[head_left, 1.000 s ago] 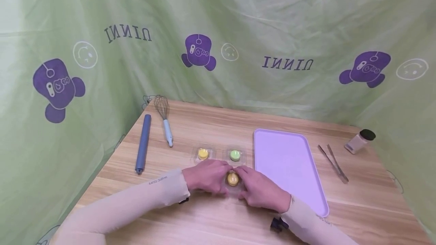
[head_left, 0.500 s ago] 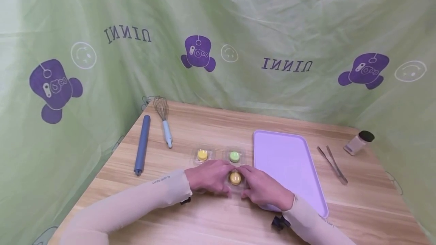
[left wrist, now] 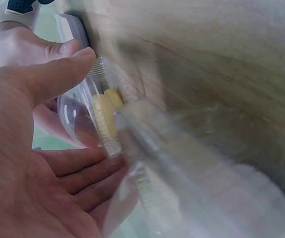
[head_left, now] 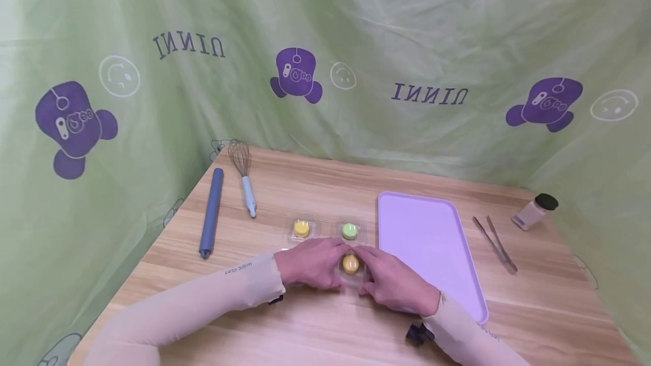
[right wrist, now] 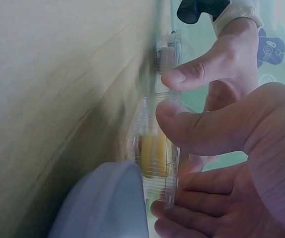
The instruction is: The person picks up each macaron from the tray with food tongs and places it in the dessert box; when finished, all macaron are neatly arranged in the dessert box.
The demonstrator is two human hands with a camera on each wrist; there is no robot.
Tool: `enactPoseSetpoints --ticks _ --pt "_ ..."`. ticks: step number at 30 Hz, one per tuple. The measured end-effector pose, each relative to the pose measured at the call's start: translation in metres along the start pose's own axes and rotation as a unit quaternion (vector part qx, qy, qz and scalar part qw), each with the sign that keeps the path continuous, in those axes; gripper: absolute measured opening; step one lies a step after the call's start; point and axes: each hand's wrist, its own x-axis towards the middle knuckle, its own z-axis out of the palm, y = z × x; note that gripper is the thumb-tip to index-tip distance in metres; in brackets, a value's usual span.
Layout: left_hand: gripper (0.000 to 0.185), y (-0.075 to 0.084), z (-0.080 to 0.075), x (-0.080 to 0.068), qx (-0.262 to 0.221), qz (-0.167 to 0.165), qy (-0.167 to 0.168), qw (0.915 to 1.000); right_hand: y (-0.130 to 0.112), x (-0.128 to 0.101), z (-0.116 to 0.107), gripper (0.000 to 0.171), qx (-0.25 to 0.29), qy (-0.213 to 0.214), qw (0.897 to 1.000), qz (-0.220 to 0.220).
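A small clear plastic box (head_left: 351, 281) with an orange-yellow macaron (head_left: 350, 264) in it stands on the wooden table between both hands. My left hand (head_left: 314, 263) grips its left side, with the thumb at the near edge and the fingers toward the far edge. On the right side my right hand (head_left: 394, 280) holds it the same way. Behind it lie a boxed yellow macaron (head_left: 302, 229) and a boxed green macaron (head_left: 349, 231). Another clear box (left wrist: 182, 168) with pale contents is close to my left hand in the left wrist view; in the head view that hand mostly covers it.
A purple tray (head_left: 424, 236) lies right beside my right hand. Farther right are metal tongs (head_left: 497, 246) and a jar with a black lid (head_left: 535, 212). On the left lie a blue rolling pin (head_left: 211, 213) and a whisk (head_left: 245, 179). A green curtain (head_left: 356, 129) surrounds the table.
Both hands have shifted the held box slightly to the right relative to the green macaron. In the last half second they stay nearly still on it. The head view has tilted a little.
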Motion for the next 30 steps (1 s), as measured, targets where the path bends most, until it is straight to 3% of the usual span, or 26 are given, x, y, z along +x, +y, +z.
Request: enactPoseSetpoints --ticks 6,11,18,25,30 --pt "0.082 0.001 -0.001 -0.003 0.008 -0.002 -0.004 1.0000 0.000 -0.002 -0.001 0.080 -0.008 -0.001 1.000 -0.007" --pt "0.081 0.001 -0.001 -0.006 0.019 0.003 0.016 0.9997 0.000 -0.005 -0.002 0.079 -0.011 0.004 1.000 -0.014" --pt "0.078 0.000 -0.010 -0.013 0.024 -0.001 0.025 0.9994 0.001 -0.012 -0.012 0.077 -0.012 0.022 1.000 0.010" --pt "0.079 -0.008 -0.035 -0.015 0.065 0.005 0.100 0.9929 0.010 -0.010 -0.026 0.083 -0.019 0.095 0.995 -0.035" --pt "0.086 -0.021 -0.054 -0.013 0.064 0.011 0.156 0.9856 0.021 -0.007 -0.038 0.090 -0.032 0.149 0.987 -0.049"
